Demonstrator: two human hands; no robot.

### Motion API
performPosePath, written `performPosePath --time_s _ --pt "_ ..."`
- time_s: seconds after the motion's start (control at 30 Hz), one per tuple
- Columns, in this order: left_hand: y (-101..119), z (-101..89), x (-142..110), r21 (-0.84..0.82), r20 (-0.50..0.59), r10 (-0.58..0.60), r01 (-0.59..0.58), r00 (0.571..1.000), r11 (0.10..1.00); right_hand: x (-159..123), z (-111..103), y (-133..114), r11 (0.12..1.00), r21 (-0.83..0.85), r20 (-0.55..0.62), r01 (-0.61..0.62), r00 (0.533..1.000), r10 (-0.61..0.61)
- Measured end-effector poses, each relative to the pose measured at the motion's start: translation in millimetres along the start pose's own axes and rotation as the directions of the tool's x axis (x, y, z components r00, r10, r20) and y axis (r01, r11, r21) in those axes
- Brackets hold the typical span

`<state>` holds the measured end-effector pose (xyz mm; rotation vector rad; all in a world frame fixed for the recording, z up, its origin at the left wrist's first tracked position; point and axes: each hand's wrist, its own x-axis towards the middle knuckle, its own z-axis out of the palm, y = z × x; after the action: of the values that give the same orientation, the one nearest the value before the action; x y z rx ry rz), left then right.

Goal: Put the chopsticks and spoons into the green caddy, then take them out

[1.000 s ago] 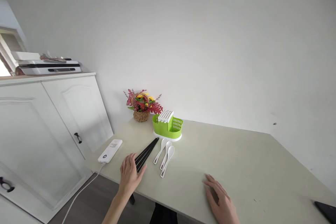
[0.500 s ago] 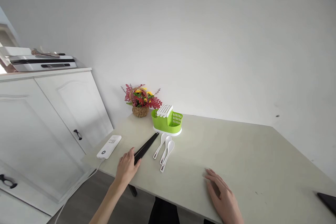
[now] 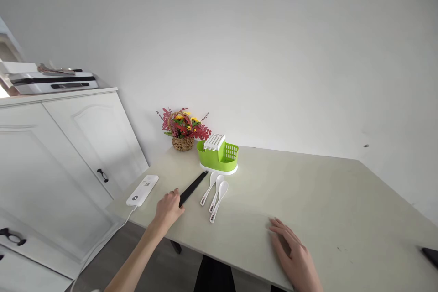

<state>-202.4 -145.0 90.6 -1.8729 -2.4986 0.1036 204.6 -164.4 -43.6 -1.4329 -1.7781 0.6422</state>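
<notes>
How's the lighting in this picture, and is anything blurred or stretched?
Head view: soft light, the wall dimmer toward the top corners; head view: soft shadow under the right hand, whose fingertips look slightly blurred; head view: the black chopsticks merge into one dark strip; head view: the cabinet looks stretched near the left edge.

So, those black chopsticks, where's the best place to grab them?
Probably around the near end of the chopsticks, where the left grip has them, coming from the left and above. They form one slim, close bundle, so one wrap should take them all. They slant away toward the caddy, and the spoons crowd their right side.
</notes>
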Motion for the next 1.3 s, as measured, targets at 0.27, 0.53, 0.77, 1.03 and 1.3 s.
performPosePath --time_s 0.27,0.53,0.77,1.03,1.3 --pt "11.0 -4.4 11.9 0.13 0.067 -0.014 0.005 0.998 0.992 0.6 -0.2 2.4 1.0 0.008 -0.009 0.012 1.0 -0.012" --pt "11.5 -1.0 19.6 0.152 0.092 -0.016 0.002 0.996 0.988 0.8 -0.7 4.5 0.999 0.026 -0.002 0.02 1.0 -0.02" --pt "7.1 5.8 23.6 0.168 0.098 -0.007 -0.01 0.995 0.986 0.3 -2.3 -1.0 0.999 0.035 -0.022 0.005 1.0 -0.004" --pt "2.9 19.1 19.2 0.203 0.071 0.024 -0.038 0.997 0.978 -1.2 -1.9 -0.8 0.999 0.054 -0.007 -0.004 1.0 0.004" --pt "-7.6 48.5 7.9 0.156 -0.099 0.082 -0.066 0.992 0.986 -1.9 -1.6 -5.0 0.998 0.064 -0.034 -0.013 0.999 0.015"
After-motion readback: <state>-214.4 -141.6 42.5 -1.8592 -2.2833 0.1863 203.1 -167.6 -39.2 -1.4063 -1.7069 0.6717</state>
